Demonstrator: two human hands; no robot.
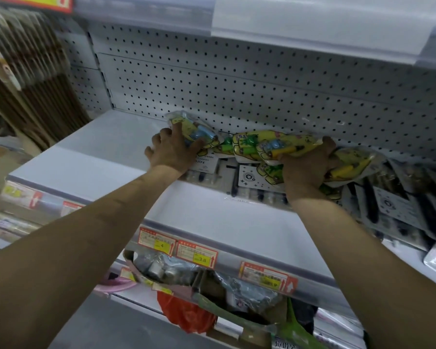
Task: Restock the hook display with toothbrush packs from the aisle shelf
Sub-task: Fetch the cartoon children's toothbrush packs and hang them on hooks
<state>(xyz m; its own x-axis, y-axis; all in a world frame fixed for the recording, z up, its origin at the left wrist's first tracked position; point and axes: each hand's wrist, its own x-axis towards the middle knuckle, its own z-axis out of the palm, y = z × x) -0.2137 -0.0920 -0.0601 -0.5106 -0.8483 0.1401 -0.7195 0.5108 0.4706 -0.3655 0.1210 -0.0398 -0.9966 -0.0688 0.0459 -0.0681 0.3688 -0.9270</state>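
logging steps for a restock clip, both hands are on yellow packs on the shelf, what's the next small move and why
Probably lift both hands clear of the shelf. The right hand has a grip on a bundle of yellow packs, the left hand seems to pinch a single yellow pack, and no hooks show on the pegboard here.
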